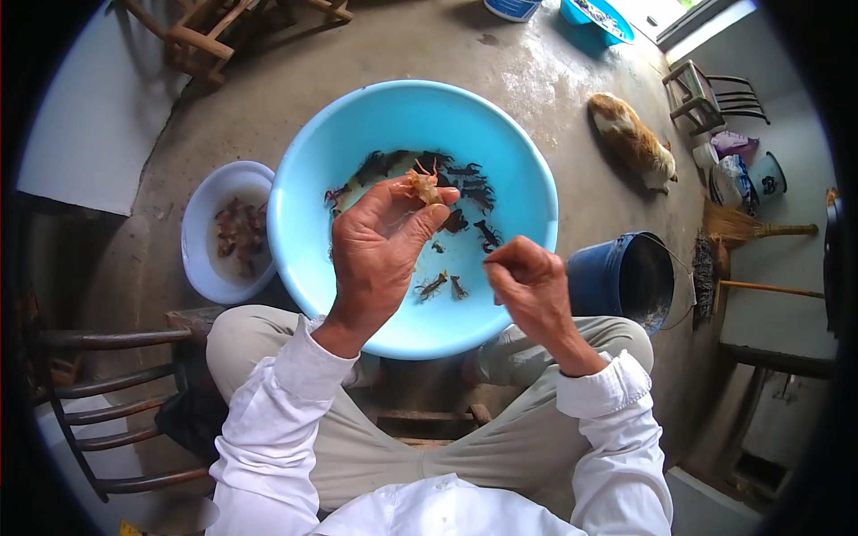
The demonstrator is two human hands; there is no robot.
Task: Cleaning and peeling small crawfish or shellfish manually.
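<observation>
One crayfish (422,186) sits pinched in our left hand (375,250) over the blue basin (304,188); right hand (527,281) curled shut, apparently empty. Wet shell + thin fingertip hold: it could slip & drop back w/ the rest.

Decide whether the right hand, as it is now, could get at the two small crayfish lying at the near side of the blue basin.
Probably yes. The right hand hangs over the blue basin rim, right beside the two small crayfish, with nothing between. Its fingers are pinched together and would need to open.
</observation>
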